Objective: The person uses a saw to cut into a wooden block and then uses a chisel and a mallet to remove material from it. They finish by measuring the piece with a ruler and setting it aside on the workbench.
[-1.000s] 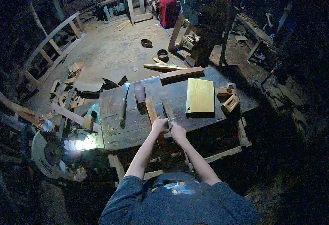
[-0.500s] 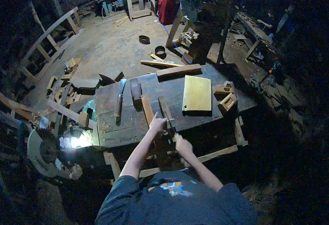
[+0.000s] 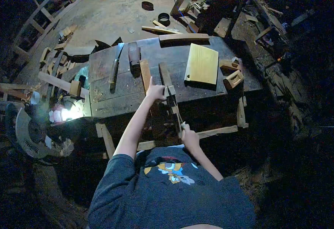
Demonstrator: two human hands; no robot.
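Note:
My left hand (image 3: 155,92) is at the bench's front edge, with a finger stretched forward and the rest closed around a small pale wood piece (image 3: 170,90). My right hand (image 3: 190,137) is closed on the near end of a long, narrow, dark tool that looks like a handsaw (image 3: 176,112); its far end meets the pale piece beside my left thumb. Just beyond my left hand lies a brown wooden strip (image 3: 145,72). A darker wooden strip (image 3: 166,74) lies to its right. The blade's teeth cannot be made out.
On the workbench (image 3: 106,105) lie a broad-bladed knife (image 3: 115,70), a dark wooden block (image 3: 134,57), a yellow board (image 3: 203,65), a hollowed wooden block (image 3: 234,79) and a beam (image 3: 184,37). A bright lamp (image 3: 69,113) and a power saw (image 3: 28,133) stand left.
My right hand has drawn back toward my body, with more of the dark blade showing. My left hand stays at the pale piece. The view has tilted downward.

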